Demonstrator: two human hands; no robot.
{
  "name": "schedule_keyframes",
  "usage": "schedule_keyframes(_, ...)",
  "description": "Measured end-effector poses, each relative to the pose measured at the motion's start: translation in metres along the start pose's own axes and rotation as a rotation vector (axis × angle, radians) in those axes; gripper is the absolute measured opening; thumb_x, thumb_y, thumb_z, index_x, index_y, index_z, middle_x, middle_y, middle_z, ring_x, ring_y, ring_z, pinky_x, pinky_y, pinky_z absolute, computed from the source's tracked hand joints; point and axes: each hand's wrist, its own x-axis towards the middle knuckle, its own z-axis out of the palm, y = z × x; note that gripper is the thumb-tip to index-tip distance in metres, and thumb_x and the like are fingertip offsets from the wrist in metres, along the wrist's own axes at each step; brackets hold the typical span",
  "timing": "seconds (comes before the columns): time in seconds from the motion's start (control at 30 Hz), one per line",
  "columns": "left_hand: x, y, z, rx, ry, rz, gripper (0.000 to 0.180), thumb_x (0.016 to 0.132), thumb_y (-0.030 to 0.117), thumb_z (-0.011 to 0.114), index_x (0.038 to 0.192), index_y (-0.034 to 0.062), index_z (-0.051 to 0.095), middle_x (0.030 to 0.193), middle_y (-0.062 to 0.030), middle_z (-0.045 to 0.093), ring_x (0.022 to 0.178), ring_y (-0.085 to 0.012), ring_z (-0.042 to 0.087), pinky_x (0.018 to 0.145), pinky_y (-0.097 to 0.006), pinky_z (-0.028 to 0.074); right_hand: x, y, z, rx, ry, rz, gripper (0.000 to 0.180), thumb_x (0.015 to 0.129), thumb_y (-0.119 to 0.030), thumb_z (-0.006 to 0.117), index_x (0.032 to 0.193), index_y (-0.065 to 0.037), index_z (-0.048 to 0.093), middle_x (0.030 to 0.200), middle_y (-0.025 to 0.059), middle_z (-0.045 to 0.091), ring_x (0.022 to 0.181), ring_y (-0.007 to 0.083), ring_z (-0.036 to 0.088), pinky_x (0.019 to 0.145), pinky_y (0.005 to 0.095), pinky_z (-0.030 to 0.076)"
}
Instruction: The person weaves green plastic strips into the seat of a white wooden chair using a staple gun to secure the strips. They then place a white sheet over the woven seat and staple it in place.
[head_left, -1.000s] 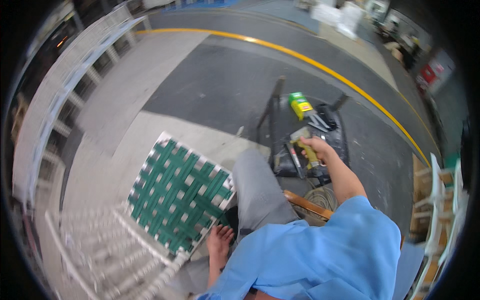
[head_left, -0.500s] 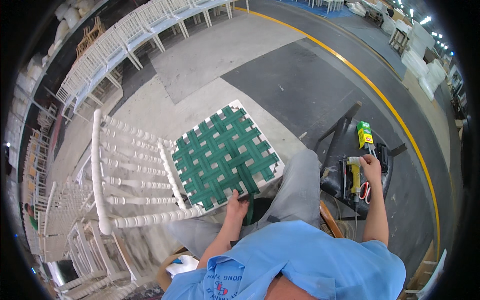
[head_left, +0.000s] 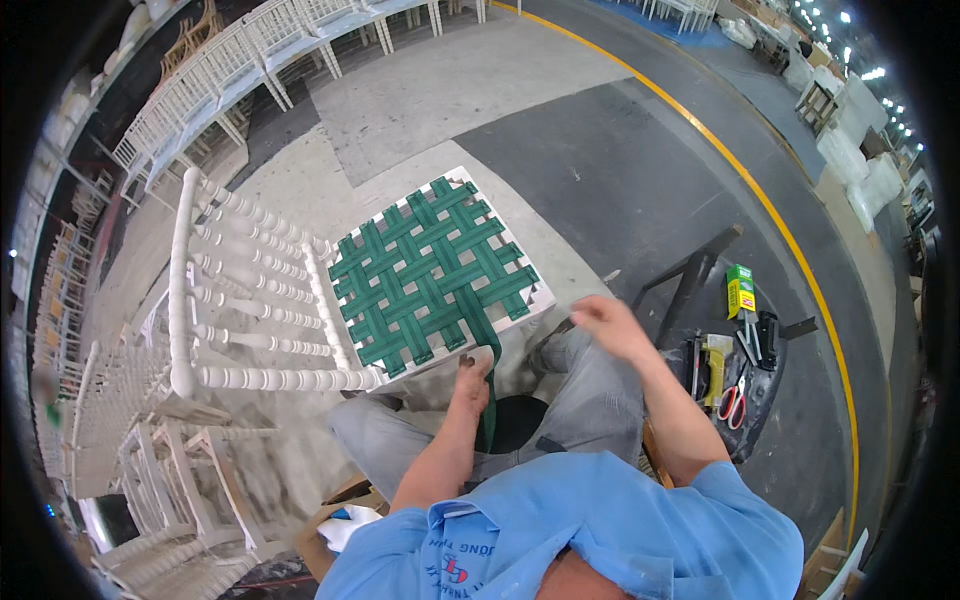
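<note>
The loose green webbing strap [head_left: 487, 385] hangs off the near edge of the white chair's woven seat [head_left: 432, 272], its long axis running toward the person's lap. The left hand [head_left: 472, 372] pinches it at that edge, fingers closed. The right hand [head_left: 610, 325], blurred, hovers apart toward the tool stand [head_left: 730, 375]; its fingers cannot be read.

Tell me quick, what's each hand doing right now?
Left hand: closed on the green strap at the chair seat front edge.
Right hand: empty, blurred, fingers loosely open.
</note>
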Motion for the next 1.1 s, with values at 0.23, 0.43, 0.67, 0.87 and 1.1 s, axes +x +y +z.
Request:
schedule_keyframes(0.23, 0.011, -0.001, 0.016, 0.148, -0.332, 0.142, 0.038, 0.093, 0.016, 0.077, 0.127, 0.0057, 0.067, 0.122, -0.0040, 0.067, 0.108, -0.0174, 0.061, 0.092, -0.032, 0.046, 0.066, 0.044, 0.092, -0.487, -0.457, -0.041, 0.043, 0.095, -0.038, 0.069, 0.116, 0.001, 0.073, 0.111, 0.0179, 0.076, 0.103, 0.0314, 0.072, 0.088, 0.0416, 0.055)
schedule_keyframes(0.43, -0.031, -0.045, 0.009, 0.648, -0.251, 0.005, 0.019, 0.095, 0.020, 0.077, 0.105, 0.0052, 0.071, 0.092, -0.0010, 0.068, 0.085, -0.0137, 0.060, 0.078, -0.032, 0.048, 0.082, 0.072, 0.122, -0.283, -0.646, 0.317, 0.049, 0.098, -0.042, 0.066, 0.116, 0.003, 0.072, 0.106, 0.0216, 0.075, 0.099, 0.0359, 0.072, 0.088, 0.0451, 0.054)
schedule_keyframes(0.67, -0.019, -0.038, -0.010, 0.683, -0.246, -0.098, 0.020, 0.093, 0.021, 0.080, 0.100, 0.0037, 0.072, 0.089, -0.0031, 0.070, 0.071, -0.0135, 0.061, 0.062, -0.032, 0.049, 0.099, 0.092, 0.157, -0.564, -0.689, 0.074, 0.054, 0.100, -0.049, 0.063, 0.111, 0.003, 0.074, 0.109, 0.0250, 0.074, 0.102, 0.0406, 0.071, 0.090, 0.0483, 0.053)
schedule_keyframes(0.87, -0.004, -0.026, 0.006, 0.293, -0.004, -0.245, 0.028, 0.104, 0.035, 0.062, 0.104, 0.0083, 0.072, 0.076, -0.0039, 0.068, 0.062, -0.0170, 0.056, 0.056, -0.032, 0.045, 0.100, 0.129, 0.177, -0.834, -0.634, 0.288, 0.051, 0.099, -0.049, 0.062, 0.116, -0.002, 0.074, 0.120, 0.0225, 0.072, 0.115, 0.0372, 0.068, 0.096, 0.0467, 0.054)
schedule_keyframes(1.1, 0.061, -0.020, 0.012, -0.448, -0.271, -0.625, 0.051, 0.110, 0.049, 0.037, 0.118, 0.0064, 0.063, 0.094, -0.0094, 0.072, 0.069, -0.0222, 0.061, 0.061, -0.036, 0.050, 0.130, 0.157, 0.200, -0.873, -0.727, 0.414, 0.037, 0.087, -0.027, 0.072, 0.120, -0.010, 0.073, 0.125, 0.0159, 0.072, 0.119, 0.0336, 0.068, 0.097, 0.0462, 0.055)
